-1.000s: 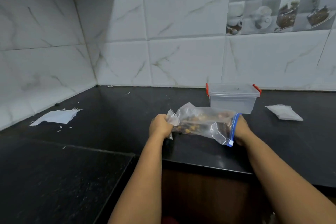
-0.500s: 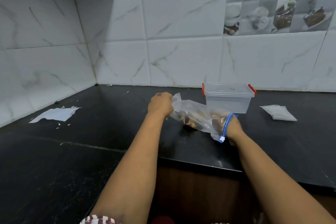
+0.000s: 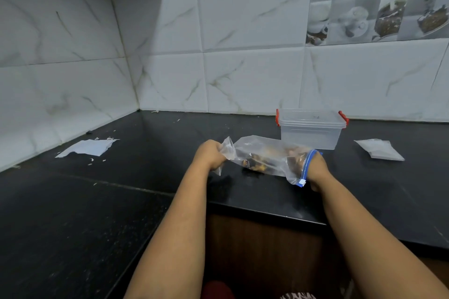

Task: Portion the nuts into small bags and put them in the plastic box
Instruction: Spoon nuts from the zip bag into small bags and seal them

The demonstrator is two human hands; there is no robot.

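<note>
A clear zip bag (image 3: pixel 264 156) with a blue zip strip lies sideways over the black counter, with brown nuts (image 3: pixel 255 164) inside. My left hand (image 3: pixel 210 156) grips the bag's bottom end. My right hand (image 3: pixel 313 170) is at the blue zip mouth, its fingers inside the bag and seen blurred through the plastic. Behind the bag stands a clear plastic box (image 3: pixel 311 128) with red clips and its lid on. A stack of small clear bags (image 3: pixel 379 149) lies to the right of the box.
The black counter (image 3: pixel 121 189) runs in an L along white tiled walls. A torn white paper (image 3: pixel 88 147) with scraps lies at the left. The counter's front edge (image 3: pixel 267 213) sits above a brown cabinet front.
My left hand had lifted the bag's bottom end up; it has come back down, so the bag lies flatter. My right hand stays at the zip mouth.
</note>
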